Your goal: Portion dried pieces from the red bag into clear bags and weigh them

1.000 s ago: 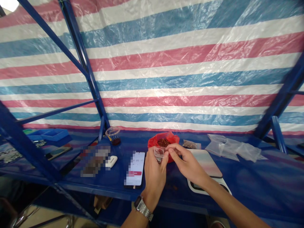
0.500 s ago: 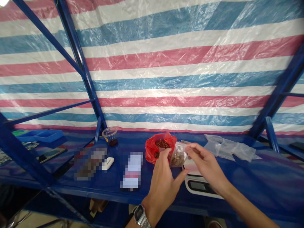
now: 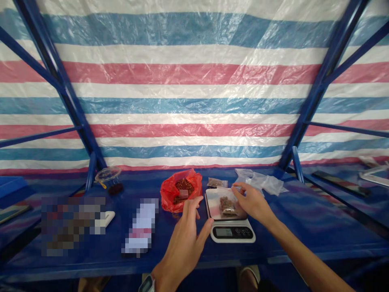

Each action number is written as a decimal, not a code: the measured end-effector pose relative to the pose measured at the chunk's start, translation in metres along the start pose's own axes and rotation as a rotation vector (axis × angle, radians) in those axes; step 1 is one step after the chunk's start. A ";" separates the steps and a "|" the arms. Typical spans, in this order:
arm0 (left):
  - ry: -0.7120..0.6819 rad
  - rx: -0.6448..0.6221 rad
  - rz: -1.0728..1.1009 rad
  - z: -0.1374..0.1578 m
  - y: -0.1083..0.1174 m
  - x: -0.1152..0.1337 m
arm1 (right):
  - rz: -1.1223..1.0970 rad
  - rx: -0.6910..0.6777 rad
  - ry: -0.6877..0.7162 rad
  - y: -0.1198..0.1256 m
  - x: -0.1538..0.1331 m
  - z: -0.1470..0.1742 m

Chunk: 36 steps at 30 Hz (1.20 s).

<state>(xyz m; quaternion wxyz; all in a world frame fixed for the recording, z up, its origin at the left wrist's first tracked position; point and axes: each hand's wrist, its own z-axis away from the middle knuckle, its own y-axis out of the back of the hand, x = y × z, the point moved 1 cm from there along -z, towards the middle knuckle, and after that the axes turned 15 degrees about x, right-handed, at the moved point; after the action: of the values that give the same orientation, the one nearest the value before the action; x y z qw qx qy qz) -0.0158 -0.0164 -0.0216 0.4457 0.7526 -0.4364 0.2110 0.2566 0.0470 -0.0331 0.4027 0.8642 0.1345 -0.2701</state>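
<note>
A small clear plastic bag of brown pieces (image 3: 228, 205) lies on the platform of a white digital kitchen scale (image 3: 232, 232), which stands on the blue-covered bench (image 3: 304, 227). The right hand (image 3: 251, 201) rests at the bag's far right edge, fingertips (image 3: 235, 189) touching the top of the plastic; whether they pinch the bag or only rest on it is hard to make out, so its grip cannot be told. The left hand (image 3: 185, 235) hovers just left of the scale, fingers spread wide and holding nothing, its thumb near the scale's front left corner. A wristwatch (image 3: 146, 284) on that arm is cut off by the lower edge of the view.

Just left of the scale sits a crumpled red plastic bag (image 3: 170, 194), open at the top, with dark reddish-brown pieces (image 3: 184, 185) inside and a small pale slip among them. Behind the scale lies another small clear filled bag (image 3: 217, 182), and to its right a loose heap of empty clear plastic bags (image 3: 261, 182). The scale's display is too small to read.

Further left on the bench, two patches are blurred out, so what lies there cannot be told. A clear plastic cup with dark contents (image 3: 108, 179) stands by a blue metal frame post (image 3: 68, 97). A striped red, white and blue tarpaulin (image 3: 194, 101) fills the background.
</note>
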 end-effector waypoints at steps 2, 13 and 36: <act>-0.017 -0.005 -0.001 -0.001 0.000 0.001 | -0.009 0.066 0.001 0.005 0.001 0.000; -0.292 -0.194 0.108 0.003 -0.004 0.027 | -0.095 0.093 -0.068 0.015 0.007 0.008; -0.090 -0.058 0.099 -0.002 -0.003 0.003 | 0.003 -0.009 -0.001 0.002 0.003 0.010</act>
<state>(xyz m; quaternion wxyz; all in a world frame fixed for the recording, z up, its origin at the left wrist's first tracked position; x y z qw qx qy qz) -0.0112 -0.0155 -0.0200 0.4362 0.7256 -0.4985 0.1863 0.2561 0.0378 -0.0388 0.4071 0.8624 0.1345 -0.2692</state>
